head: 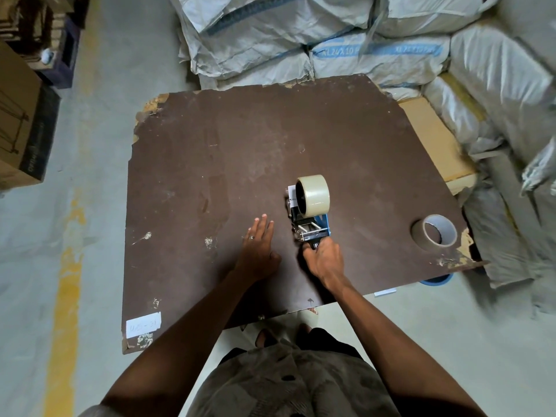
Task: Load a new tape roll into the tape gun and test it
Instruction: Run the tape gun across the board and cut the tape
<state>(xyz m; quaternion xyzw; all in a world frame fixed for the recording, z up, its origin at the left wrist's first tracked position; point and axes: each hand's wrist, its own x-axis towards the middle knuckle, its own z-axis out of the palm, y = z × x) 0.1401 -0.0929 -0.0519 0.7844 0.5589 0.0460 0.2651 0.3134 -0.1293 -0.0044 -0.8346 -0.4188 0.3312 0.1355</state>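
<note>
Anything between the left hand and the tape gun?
Nothing visible. The left hand lies flat on the board, just left of the tape gun, with bare board between them. The right hand grips the gun's handle.

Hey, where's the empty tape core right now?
In the head view, the empty tape core lies near the right edge of the brown board, apart from the tape gun that the right hand grips.

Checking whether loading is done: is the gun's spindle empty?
No, a clear tape roll sits on the tape gun, whose handle the right hand grips.
</note>
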